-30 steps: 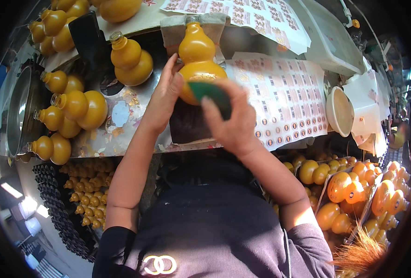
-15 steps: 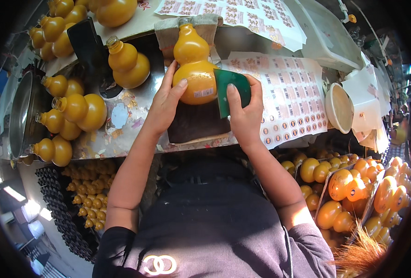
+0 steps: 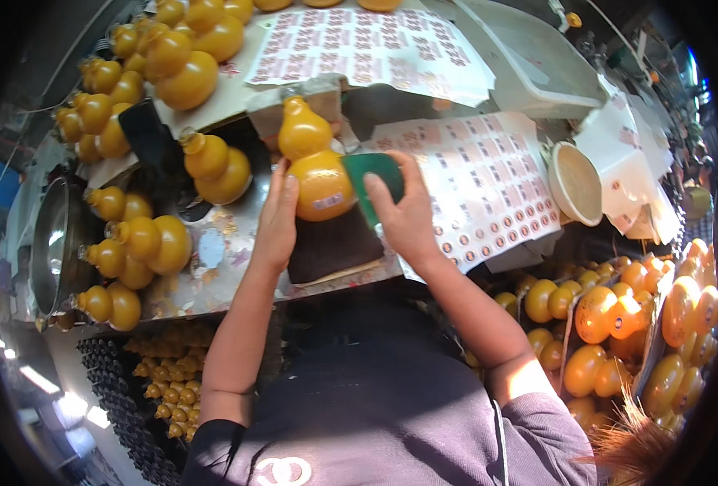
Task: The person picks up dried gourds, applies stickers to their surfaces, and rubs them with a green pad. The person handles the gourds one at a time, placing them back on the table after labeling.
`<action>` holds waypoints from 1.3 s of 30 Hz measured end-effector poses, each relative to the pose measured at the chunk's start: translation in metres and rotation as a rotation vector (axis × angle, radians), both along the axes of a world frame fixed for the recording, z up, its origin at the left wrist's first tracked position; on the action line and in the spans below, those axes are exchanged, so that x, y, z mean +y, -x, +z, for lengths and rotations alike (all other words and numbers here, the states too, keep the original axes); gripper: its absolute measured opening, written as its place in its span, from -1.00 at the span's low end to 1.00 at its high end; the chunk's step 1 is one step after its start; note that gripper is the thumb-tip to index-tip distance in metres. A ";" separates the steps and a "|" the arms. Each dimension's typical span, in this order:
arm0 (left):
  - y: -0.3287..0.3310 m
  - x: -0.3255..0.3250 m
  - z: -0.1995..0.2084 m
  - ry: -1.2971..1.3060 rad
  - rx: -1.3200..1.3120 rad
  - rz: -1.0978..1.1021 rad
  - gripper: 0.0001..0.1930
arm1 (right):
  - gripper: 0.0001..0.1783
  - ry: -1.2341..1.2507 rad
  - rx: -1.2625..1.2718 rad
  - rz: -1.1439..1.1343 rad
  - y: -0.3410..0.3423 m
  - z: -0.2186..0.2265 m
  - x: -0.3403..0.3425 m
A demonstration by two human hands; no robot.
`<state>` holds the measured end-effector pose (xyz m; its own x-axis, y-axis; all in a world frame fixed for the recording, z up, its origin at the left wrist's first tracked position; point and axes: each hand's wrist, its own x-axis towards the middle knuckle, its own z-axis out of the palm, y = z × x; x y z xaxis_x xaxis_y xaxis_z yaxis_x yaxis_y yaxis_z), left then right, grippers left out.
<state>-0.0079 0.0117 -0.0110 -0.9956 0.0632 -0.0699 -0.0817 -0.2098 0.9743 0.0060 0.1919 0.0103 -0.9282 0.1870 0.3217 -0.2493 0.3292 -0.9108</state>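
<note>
A yellow gourd-shaped bottle (image 3: 318,178) lies on a dark pad (image 3: 330,255), its neck pointing away from me against a folded cloth (image 3: 257,113). On its lower bulb there is a small printed label (image 3: 327,201). My left hand (image 3: 276,223) holds the bulb's left side, thumb on the near surface, the other fingers partly hidden. Pinched between thumb and fingers of my right hand (image 3: 407,215) is a flat green scraper (image 3: 375,180). Its edge meets the right side of the bulb.
Sticker sheets (image 3: 480,174) spread to the right, with another sheet (image 3: 359,49) at the back. Yellow gourd bottles (image 3: 168,243) cluster on the left near a metal pan (image 3: 51,243). A pale bowl (image 3: 576,185) and plastic bin (image 3: 537,65) stand right. Crated bottles (image 3: 594,316) sit below.
The whole view has shifted, so the table sits lower in the picture. Both hands stay at the bottle, and the scraper remains against its right side, slightly more tilted.
</note>
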 end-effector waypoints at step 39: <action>-0.067 0.077 0.109 0.131 0.790 -0.782 -0.38 | -0.59 -0.555 0.176 -0.953 -0.372 0.315 0.165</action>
